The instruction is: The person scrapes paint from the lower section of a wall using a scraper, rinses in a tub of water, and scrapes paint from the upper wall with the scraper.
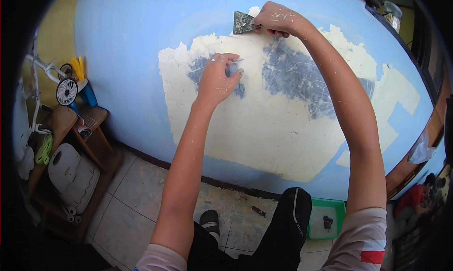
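Observation:
My right hand (279,18) grips a putty knife (243,22), its broad metal blade speckled with paint bits and lying against the wall at the upper edge of the stripped area. Blue paint (120,76) surrounds a large ragged patch of bare cream plaster (244,129) with dark grey areas (293,74). Lower and to the left, my left hand (217,78) is held before the patch with thumb and fingers apart. A small flake or sliver shows near its fingertips; whether it is held is unclear. Paint flecks cling to both hands and forearms.
Paint scrapings litter the tiled floor (138,186) by the skirting. A green basin (342,214) with a dark object in it stands beside my right knee. At left is a wooden shelf unit (97,143) with a wheeled item. A person in red (412,200) sits far right.

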The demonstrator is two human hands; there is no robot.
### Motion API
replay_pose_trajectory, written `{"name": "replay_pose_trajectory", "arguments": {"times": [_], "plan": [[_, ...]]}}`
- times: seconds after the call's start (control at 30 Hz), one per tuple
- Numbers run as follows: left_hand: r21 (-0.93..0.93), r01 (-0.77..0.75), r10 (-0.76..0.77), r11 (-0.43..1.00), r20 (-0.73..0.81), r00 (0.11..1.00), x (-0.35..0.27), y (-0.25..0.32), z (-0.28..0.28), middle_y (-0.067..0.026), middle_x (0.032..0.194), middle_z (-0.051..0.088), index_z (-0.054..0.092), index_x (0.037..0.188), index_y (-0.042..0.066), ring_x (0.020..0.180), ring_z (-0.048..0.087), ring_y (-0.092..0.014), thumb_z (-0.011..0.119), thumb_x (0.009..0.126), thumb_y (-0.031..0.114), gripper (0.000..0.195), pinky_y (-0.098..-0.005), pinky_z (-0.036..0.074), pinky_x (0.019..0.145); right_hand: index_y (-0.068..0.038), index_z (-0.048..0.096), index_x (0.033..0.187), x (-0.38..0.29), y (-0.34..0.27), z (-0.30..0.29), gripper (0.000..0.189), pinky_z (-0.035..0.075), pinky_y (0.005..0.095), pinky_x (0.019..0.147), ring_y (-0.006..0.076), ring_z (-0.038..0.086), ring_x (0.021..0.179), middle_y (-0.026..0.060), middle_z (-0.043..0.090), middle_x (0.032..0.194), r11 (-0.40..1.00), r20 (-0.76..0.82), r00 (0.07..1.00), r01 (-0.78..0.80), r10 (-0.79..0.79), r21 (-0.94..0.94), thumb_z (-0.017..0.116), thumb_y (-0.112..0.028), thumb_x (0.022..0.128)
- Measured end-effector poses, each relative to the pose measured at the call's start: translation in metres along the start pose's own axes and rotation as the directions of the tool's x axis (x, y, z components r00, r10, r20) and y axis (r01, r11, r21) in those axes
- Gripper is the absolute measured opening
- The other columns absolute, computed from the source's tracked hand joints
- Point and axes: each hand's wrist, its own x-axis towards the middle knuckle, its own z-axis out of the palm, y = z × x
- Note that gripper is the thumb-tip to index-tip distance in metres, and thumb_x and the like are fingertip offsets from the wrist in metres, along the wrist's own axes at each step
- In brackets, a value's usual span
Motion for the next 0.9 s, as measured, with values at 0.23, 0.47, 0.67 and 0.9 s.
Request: {"name": "replay_pose_trajectory", "arguments": {"times": [0.23, 0.47, 0.67, 0.9], "plan": [[0.169, -0.241, 0.269, 0.956, -0.168, 0.948, 0.031, 0.033, 0.015, -0.0175, 0.157, 0.031, 0.035, 0.148, 0.001, 0.139, 0.039, -0.036, 0.069, 0.081, 0.016, 0.076, -0.0441, 0.040, 0.110, 0.000, 0.068, 0.077, -0.028, 0.013, -0.016, 0.035, 0.032, 0.0292, 0.032, 0.0116, 0.042, 0.034, 0.0006, 0.045, 0.048, 0.987, 0.039, 0.995, -0.099, 0.095, 0.129, 0.053, -0.028, 0.093], [0.136, -0.226, 0.221, 0.965, 0.056, 0.974, 0.048, 0.053, 0.031, -0.0171, 0.161, 0.022, 0.020, 0.154, -0.001, 0.142, 0.035, -0.035, 0.069, 0.082, 0.023, 0.091, -0.0409, 0.040, 0.112, 0.000, 0.060, 0.070, -0.034, 0.013, -0.019, 0.035, 0.029, 0.0295, 0.031, 0.0113, 0.040, 0.033, 0.0010, 0.044, 0.048, 0.972, 0.083, 0.989, -0.134, 0.120, 0.195, 0.054, -0.027, 0.091], [0.082, -0.219, 0.219, 0.972, 0.001, 0.976, 0.052, 0.051, 0.034, -0.0163, 0.162, 0.021, 0.020, 0.154, -0.001, 0.142, 0.036, -0.035, 0.071, 0.080, 0.027, 0.094, -0.0415, 0.040, 0.112, 0.004, 0.062, 0.071, -0.035, 0.007, -0.017, 0.031, 0.035, 0.0323, 0.033, 0.0151, 0.046, 0.035, 0.0056, 0.050, 0.049, 0.957, 0.079, 0.988, -0.146, 0.130, 0.252, 0.055, -0.021, 0.087], [-0.041, -0.171, 0.172, 0.984, 0.028, 0.985, 0.052, 0.063, 0.032, -0.0210, 0.160, 0.023, 0.020, 0.154, -0.003, 0.142, 0.036, -0.035, 0.071, 0.079, 0.031, 0.096, -0.0420, 0.039, 0.112, 0.001, 0.059, 0.067, -0.038, 0.006, -0.026, 0.030, 0.032, 0.0300, 0.033, 0.0117, 0.042, 0.036, 0.0030, 0.047, 0.049, 0.954, 0.117, 0.986, -0.148, 0.121, 0.259, 0.057, -0.022, 0.087]]}}
